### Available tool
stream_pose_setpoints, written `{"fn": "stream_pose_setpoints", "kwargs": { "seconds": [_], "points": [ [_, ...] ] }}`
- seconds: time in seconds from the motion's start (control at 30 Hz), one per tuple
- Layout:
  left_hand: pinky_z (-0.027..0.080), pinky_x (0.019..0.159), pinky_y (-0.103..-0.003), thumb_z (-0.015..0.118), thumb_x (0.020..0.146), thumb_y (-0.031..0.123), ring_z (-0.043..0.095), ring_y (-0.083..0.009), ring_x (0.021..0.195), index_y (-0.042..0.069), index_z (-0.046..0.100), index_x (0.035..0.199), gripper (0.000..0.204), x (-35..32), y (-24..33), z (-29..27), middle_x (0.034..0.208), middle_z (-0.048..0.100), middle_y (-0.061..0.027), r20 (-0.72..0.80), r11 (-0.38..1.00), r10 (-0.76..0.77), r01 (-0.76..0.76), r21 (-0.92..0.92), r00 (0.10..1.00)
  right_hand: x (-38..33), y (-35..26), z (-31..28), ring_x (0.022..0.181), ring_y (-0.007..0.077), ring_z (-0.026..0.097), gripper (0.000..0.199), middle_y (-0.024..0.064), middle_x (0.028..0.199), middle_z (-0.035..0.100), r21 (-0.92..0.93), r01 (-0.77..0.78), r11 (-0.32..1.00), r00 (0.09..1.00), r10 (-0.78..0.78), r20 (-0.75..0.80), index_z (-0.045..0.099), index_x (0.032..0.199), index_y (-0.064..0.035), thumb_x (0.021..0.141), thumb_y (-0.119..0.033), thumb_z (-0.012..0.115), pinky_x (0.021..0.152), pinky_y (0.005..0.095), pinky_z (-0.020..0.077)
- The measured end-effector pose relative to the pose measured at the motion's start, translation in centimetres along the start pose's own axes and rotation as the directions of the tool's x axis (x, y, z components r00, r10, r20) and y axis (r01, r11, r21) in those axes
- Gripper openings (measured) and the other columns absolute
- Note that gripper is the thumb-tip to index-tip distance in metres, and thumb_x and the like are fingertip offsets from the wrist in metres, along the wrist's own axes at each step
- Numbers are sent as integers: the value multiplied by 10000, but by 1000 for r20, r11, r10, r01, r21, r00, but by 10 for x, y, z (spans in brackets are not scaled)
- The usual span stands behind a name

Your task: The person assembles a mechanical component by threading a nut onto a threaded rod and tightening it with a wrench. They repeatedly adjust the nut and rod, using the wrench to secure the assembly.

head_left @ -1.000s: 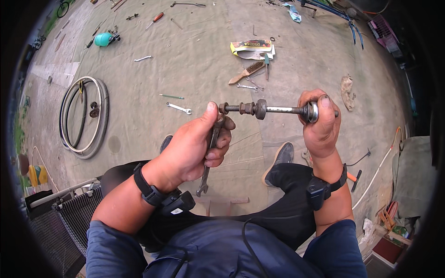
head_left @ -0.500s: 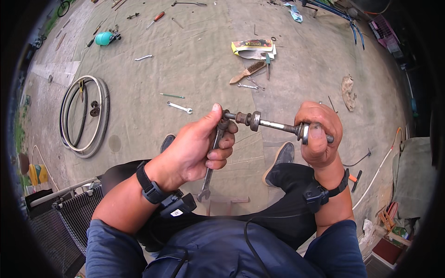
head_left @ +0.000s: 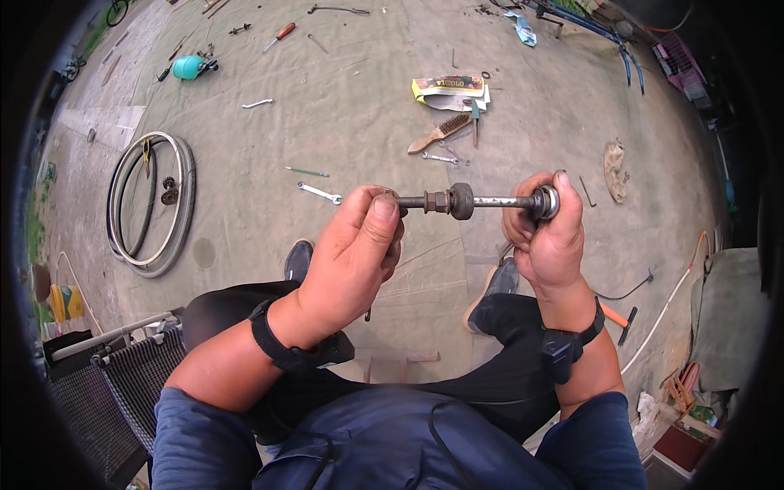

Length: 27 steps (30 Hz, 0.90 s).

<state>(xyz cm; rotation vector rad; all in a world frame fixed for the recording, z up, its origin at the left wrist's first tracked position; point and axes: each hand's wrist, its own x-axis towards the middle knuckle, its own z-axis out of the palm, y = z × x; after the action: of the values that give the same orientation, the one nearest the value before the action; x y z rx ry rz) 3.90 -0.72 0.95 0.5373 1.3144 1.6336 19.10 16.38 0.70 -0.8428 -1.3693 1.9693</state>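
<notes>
A threaded axle (head_left: pixel 478 201) lies level in the air between both hands, above the person's knees and the grey floor (head_left: pixel 351 139). On its left part sit a nut (head_left: pixel 435 202) and, touching it, a rounded cone (head_left: pixel 461 201); the rod to the right of them is bare up to a washer-like end piece (head_left: pixel 546 202).

The left hand (head_left: pixel 353 260) is clenched round the axle's left end, thumb on top, fingers curled under. A thin tool shaft (head_left: pixel 369 313) shows below this hand; whether the hand grips it I cannot tell. The right hand (head_left: pixel 549 237) is closed on the axle's right end, the end piece seated between thumb and forefinger. Each wrist carries a dark band.

Below the hands are dark trousers and two shoes (head_left: pixel 299 260) on the floor.

Farther out on the floor: a small spanner (head_left: pixel 320 193) just beyond the left hand, a thin green rod (head_left: pixel 307 171), a wire brush (head_left: pixel 441 133) near a yellow packet (head_left: pixel 451 88), and a rag (head_left: pixel 614 167) to the right. Well to the left lies a tyre (head_left: pixel 153 204). At the far edge sit a green can (head_left: pixel 189 67) and a red-handled screwdriver (head_left: pixel 279 35).
</notes>
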Motion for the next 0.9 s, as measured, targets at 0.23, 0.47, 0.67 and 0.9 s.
{"fn": "stream_pose_setpoints", "kwargs": {
  "seconds": [0.23,0.47,0.67,0.9],
  "points": [
    [447,549,-346,849,799,328,564,-264,637,29,571,1098,506,20,20,-38,809,565,-97,450,214,586,-664,716,674,9,8,-1,421,121,257,484,-12,505,289,292,-509,810,853,429,298,516,783,-102,1066,-443,321,429,303,223],
    [408,570,-249,514,1089,393,465,-61,651,19,567,1134,381,9,8,-33,819,525,22,144,976,46,-76,205,989,10,-20,-3,390,98,219,515,-21,501,290,294,-35,955,999,35,5,480,745,-94,1073,-461,331,392,285,209],
    [356,518,-241,415,1096,502,386,-86,599,30,556,1157,496,-1,8,-15,806,475,-9,280,941,-231,287,-178,932,7,-14,-2,468,97,261,475,11,569,342,42,170,985,973,-160,-166,467,804,-67,1076,-425,316,450,284,238],
    [305,493,-227,406,1045,632,321,-72,548,74,559,1115,583,4,10,-14,799,464,8,302,824,-393,478,-303,869,3,-10,-37,728,124,481,625,64,835,565,-311,437,844,899,-394,193,539,869,1,1041,-570,355,649,272,389]
  ]
}}
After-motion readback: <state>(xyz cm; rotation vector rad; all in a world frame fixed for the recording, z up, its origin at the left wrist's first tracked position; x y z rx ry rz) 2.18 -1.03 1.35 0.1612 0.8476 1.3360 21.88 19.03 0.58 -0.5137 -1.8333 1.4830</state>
